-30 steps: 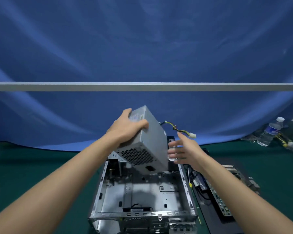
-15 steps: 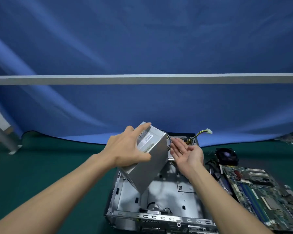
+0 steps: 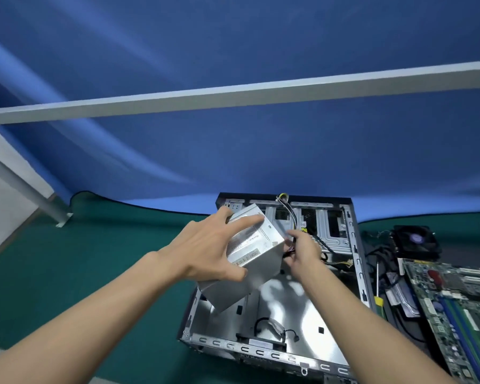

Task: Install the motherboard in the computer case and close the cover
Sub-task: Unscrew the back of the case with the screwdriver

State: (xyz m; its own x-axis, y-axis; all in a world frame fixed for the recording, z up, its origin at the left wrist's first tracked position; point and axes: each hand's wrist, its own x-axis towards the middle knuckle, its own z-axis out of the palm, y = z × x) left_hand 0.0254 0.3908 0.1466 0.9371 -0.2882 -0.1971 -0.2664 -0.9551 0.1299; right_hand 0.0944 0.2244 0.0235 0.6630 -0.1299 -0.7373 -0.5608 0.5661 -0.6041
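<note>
your left hand [image 3: 205, 252] grips the psu [image 3: 250, 261], tilted over the open case [image 3: 355, 245], while your right hand [image 3: 302, 249] pinches its cables [image 3: 290, 214]. the motherboard [image 3: 452, 309] lies on the table [image 3: 94, 259] beside the case. a snagged cable could jerk the psu from your one-handed grip onto the case floor.

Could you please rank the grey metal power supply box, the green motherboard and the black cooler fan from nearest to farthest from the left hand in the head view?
1. Grey metal power supply box: held in the left hand, above the open case.
2. Black cooler fan: far right, on the mat.
3. Green motherboard: right edge, nearer the camera. These last two are close.
</note>
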